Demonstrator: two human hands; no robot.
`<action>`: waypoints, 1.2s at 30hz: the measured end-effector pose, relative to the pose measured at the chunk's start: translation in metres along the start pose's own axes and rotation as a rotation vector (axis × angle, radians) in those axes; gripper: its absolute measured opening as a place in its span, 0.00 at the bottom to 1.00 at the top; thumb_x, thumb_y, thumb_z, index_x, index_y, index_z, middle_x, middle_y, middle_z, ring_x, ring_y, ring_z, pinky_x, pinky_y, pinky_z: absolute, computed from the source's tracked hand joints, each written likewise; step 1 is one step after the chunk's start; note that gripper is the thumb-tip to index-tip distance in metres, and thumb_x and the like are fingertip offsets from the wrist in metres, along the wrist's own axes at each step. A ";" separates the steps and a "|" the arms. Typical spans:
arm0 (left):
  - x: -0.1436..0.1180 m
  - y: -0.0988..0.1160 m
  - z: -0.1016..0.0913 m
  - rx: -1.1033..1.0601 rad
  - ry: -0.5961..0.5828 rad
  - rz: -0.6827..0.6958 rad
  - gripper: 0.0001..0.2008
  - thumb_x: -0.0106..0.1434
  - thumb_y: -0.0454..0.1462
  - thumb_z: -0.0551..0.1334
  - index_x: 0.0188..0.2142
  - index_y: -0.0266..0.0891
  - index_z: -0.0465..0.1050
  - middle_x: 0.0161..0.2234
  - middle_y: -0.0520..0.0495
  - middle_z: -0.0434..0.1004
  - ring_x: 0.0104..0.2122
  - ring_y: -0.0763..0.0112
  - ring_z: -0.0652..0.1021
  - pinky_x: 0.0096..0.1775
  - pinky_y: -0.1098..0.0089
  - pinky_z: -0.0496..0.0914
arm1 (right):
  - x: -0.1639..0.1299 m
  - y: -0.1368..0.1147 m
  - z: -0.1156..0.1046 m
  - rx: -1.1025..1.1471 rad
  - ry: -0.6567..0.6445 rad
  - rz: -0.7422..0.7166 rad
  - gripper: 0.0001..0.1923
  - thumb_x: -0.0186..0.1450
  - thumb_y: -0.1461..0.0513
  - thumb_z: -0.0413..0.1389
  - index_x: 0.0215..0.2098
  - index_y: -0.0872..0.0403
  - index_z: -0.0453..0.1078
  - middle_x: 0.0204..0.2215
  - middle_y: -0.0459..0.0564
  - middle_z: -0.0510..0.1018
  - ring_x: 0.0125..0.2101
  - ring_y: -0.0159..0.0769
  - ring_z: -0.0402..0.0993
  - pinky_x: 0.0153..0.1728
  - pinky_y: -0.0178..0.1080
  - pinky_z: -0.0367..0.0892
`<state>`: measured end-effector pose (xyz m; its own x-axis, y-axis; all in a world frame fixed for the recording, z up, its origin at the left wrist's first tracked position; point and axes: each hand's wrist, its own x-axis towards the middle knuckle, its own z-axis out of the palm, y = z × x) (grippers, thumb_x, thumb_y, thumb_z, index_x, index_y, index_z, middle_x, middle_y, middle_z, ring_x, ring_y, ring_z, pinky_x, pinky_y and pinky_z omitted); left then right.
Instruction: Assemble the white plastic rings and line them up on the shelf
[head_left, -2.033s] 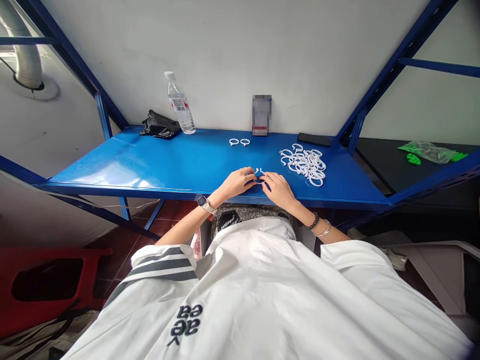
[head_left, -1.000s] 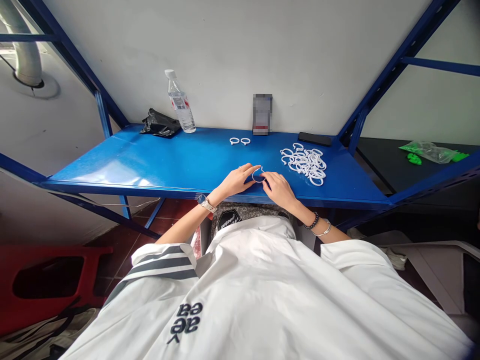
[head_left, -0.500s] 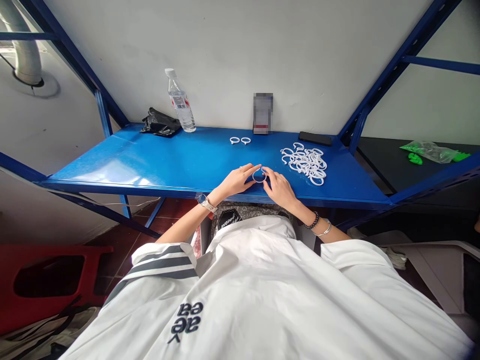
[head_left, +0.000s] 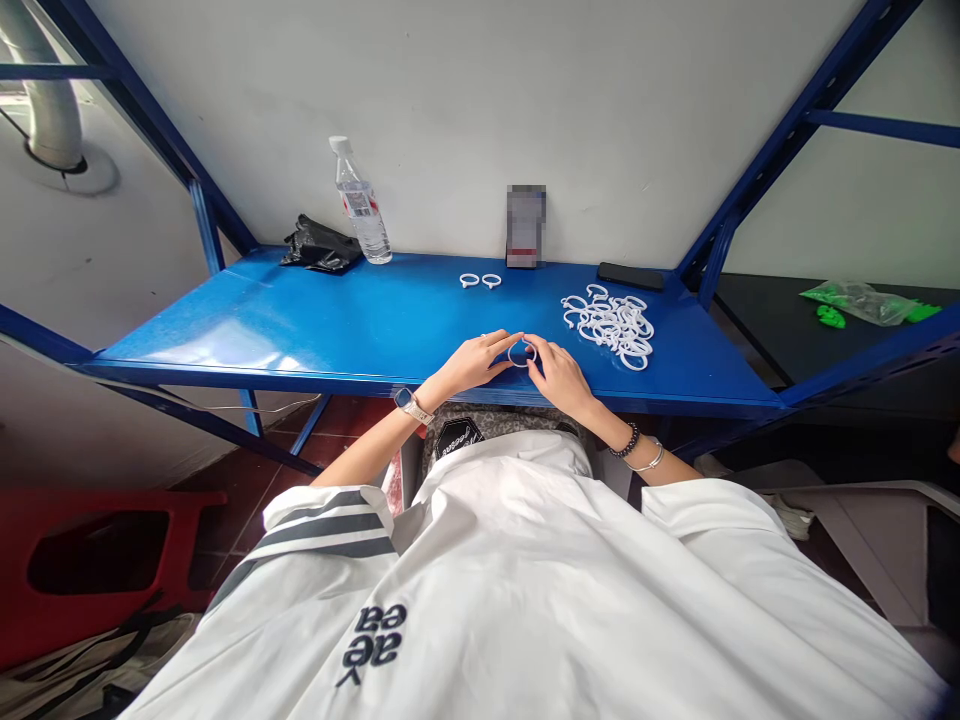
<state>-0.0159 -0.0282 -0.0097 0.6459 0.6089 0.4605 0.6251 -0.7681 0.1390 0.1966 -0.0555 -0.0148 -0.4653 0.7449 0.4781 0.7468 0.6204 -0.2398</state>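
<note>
A small white plastic ring (head_left: 519,353) is pinched between my two hands just above the blue shelf (head_left: 315,320), near its front edge. My left hand (head_left: 474,362) grips the ring's left side and my right hand (head_left: 556,376) grips its right side. A heap of several loose white rings (head_left: 611,325) lies to the right of my right hand. Two more white rings (head_left: 480,281) sit side by side farther back near the wall.
A clear water bottle (head_left: 361,205) and a crumpled black bag (head_left: 319,249) stand at the back left. A small upright card (head_left: 524,226) leans on the wall, and a black phone (head_left: 631,276) lies at the back right. Green items in a bag (head_left: 862,302) rest on a dark surface at right.
The ring between my fingers showed open ends two seconds ago and now looks like a closed loop. My hands have stayed in the same spot.
</note>
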 end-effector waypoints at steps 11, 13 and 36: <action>-0.001 -0.001 0.001 -0.092 0.015 0.030 0.26 0.71 0.40 0.57 0.66 0.37 0.57 0.51 0.35 0.73 0.43 0.61 0.79 0.42 0.66 0.74 | 0.000 0.001 0.000 0.002 0.010 -0.049 0.21 0.73 0.63 0.43 0.63 0.54 0.60 0.47 0.60 0.79 0.47 0.50 0.76 0.43 0.51 0.72; -0.001 -0.001 0.001 -0.098 0.013 0.028 0.27 0.71 0.40 0.57 0.67 0.38 0.56 0.51 0.35 0.73 0.44 0.61 0.79 0.43 0.65 0.74 | 0.000 0.001 0.000 0.001 0.010 -0.055 0.21 0.73 0.63 0.43 0.62 0.55 0.61 0.47 0.60 0.79 0.46 0.50 0.76 0.43 0.51 0.72; 0.000 0.000 -0.001 -0.116 0.030 0.015 0.24 0.74 0.41 0.51 0.66 0.37 0.57 0.47 0.38 0.75 0.41 0.64 0.79 0.39 0.69 0.72 | 0.000 0.009 0.001 0.244 0.076 0.009 0.14 0.72 0.61 0.48 0.55 0.51 0.66 0.41 0.55 0.80 0.42 0.45 0.79 0.40 0.44 0.74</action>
<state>-0.0166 -0.0285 -0.0085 0.6404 0.5920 0.4893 0.5589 -0.7962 0.2317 0.2026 -0.0498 -0.0177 -0.4157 0.7356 0.5349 0.6094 0.6618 -0.4366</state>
